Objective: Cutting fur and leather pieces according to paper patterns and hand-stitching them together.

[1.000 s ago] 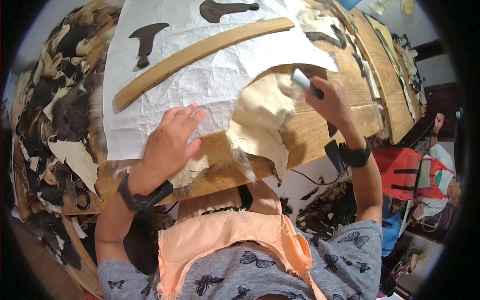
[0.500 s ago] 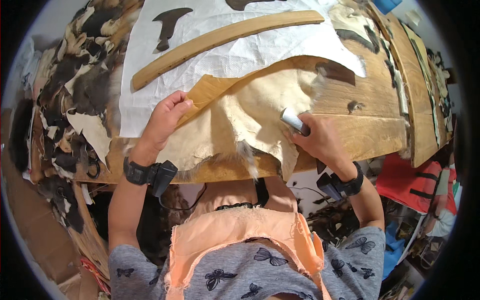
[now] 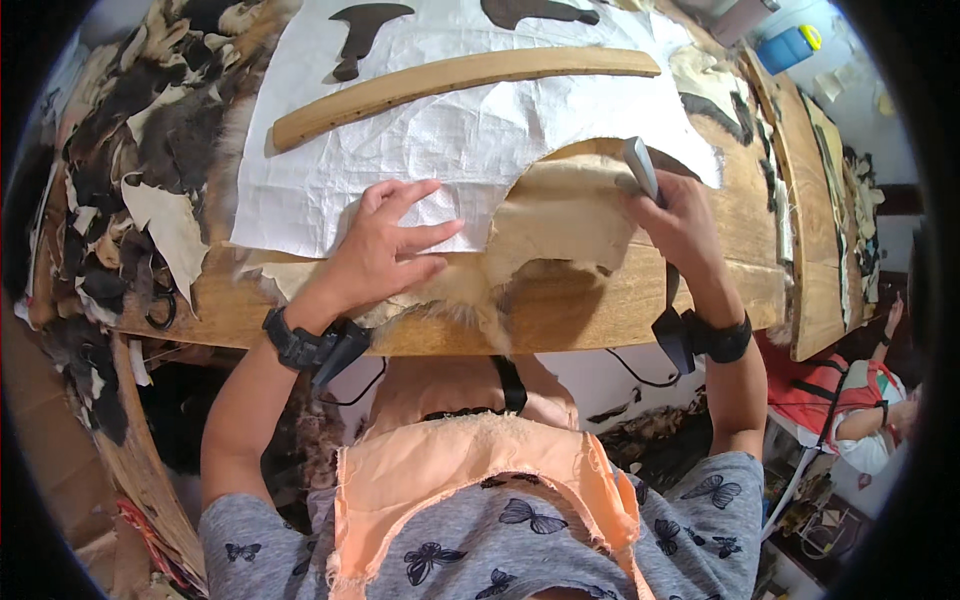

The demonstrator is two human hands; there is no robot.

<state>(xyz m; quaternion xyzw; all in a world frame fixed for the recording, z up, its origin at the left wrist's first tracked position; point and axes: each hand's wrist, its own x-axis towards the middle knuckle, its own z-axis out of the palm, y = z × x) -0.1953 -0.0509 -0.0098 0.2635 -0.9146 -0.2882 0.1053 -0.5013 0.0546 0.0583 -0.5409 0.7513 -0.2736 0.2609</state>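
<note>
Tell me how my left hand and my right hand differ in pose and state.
Your left hand is open with its fingers spread, while your right hand is closed around a grey-ended tool. The left hand lies over the near part of the white sheet; the right hand is by the right side of the pale hide. Both are bare, with black bands on the wrists.

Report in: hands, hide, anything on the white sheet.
Left hand spread over near edge of white sheet. Right hand gripping a grey tool. Pale hide partly beneath sheet. Wooden strip, two dark axe-shaped pieces on sheet, beyond both hands.
</note>
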